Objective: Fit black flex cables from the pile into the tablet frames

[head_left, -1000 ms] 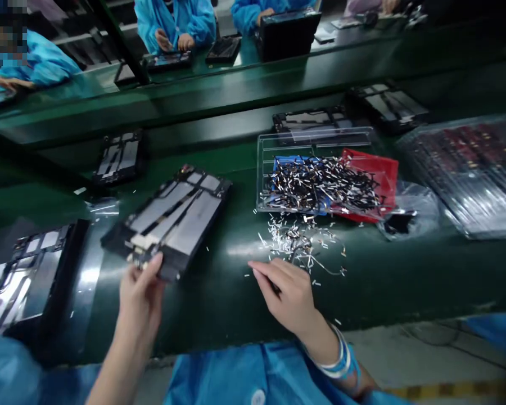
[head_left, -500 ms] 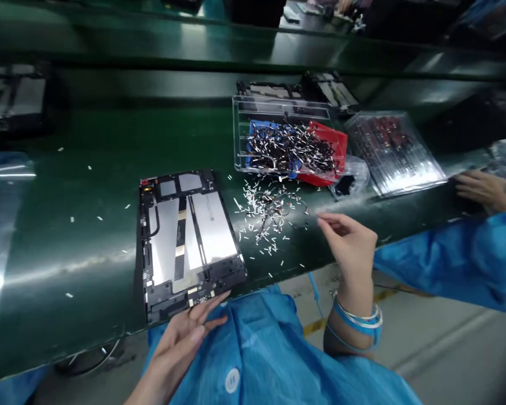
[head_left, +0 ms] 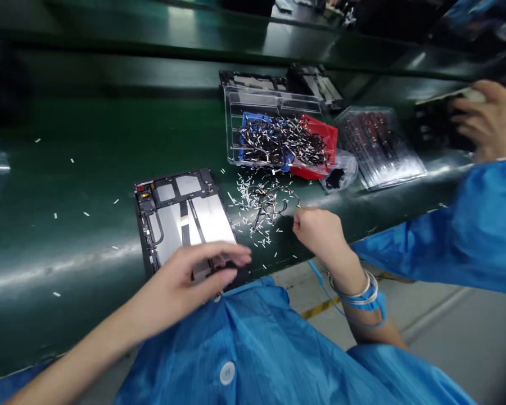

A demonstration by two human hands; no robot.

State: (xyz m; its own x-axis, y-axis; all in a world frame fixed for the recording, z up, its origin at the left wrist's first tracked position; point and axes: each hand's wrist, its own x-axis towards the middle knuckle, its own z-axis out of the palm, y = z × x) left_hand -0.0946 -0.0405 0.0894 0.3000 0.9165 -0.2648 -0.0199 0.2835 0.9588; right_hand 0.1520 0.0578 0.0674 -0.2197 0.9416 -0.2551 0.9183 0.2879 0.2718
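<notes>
An opened tablet (head_left: 211, 214) lies on the green bench, its silvery inside and dark flat cables facing up. Over its lower end hovers my left hand (head_left: 198, 270), fingers stretched to the right with the thumb apart, nothing visible in it; whether it touches the tablet I cannot tell. My right hand (head_left: 320, 233) is closed at the bench's front edge, its fingertips turned away from view, so anything in them is hidden. Beside that hand is a small heap of thin cables (head_left: 263, 208), with many little white strips (head_left: 247, 191) scattered around it.
A clear plastic tray (head_left: 231, 126) holds blue and red containers (head_left: 331, 138) full of short cables. Right of it lie a clear bag (head_left: 343, 171) and stacked clear trays (head_left: 388, 152). A co-worker's hand (head_left: 495, 121) holds a dark device (head_left: 442, 121). More opened devices (head_left: 253, 81) stand behind.
My left hand has risen from the tablet's lower edge to above its lower end. The right hand has curled and moved slightly left. The co-worker's hand has lifted a dark device.
</notes>
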